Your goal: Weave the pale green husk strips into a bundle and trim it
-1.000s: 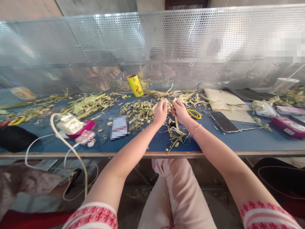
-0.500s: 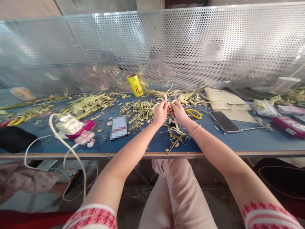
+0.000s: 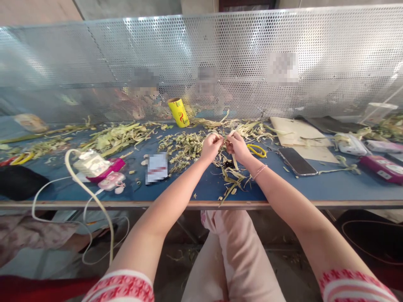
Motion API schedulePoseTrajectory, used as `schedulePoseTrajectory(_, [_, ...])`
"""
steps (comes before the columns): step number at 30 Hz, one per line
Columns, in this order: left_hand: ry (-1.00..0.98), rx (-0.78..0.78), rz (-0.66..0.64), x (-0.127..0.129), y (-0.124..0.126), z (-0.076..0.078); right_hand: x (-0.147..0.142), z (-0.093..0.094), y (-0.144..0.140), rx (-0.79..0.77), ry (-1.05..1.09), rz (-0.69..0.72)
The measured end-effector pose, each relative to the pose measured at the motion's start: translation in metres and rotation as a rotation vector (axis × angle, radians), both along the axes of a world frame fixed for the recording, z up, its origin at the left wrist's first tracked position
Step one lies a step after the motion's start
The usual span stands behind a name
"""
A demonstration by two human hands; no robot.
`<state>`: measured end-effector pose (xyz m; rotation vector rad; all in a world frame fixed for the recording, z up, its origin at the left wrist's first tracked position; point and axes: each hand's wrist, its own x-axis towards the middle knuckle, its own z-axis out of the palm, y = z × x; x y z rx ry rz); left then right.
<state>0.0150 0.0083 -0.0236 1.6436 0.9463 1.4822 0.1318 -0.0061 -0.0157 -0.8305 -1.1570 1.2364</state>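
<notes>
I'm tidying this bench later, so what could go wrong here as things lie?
1. Scraps under the hands lie at the table edge and may drop to the floor.
2. The phone lies near the right hand; a sweep of the arm might knock it.
3. The cable hangs in loops off the edge and could snag.

We see a bright, evenly lit scene. Daylight comes through the perforated metal screen [image 3: 220,63] from behind, and strong glare washes out its upper right part. The blue table [image 3: 315,186] is well lit with only soft, faint shadows. Below the table edge the floor is dimmer. Our wide lens bends straight lines: the screen and table edge curve toward the corners. Several small patches on the screen are pixelated. The centre is sharp; the edges look softer.
</notes>
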Motion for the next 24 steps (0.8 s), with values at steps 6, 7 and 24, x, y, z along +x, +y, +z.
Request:
schedulePoseTrajectory(6, [-0.006,-0.009,-0.085,-0.004,0.005,0.001,0.006,-0.002,0.002,0.044,-0.04,0.049])
schedulePoseTrajectory(7, [-0.015,-0.03,-0.095,-0.004,0.005,0.0,0.006,-0.002,0.002,0.05,-0.042,0.037])
schedulePoseTrajectory(24, [-0.307,-0.258,-0.174,0.006,-0.006,0.007,0.002,-0.001,0.003,0.087,-0.022,-0.029])
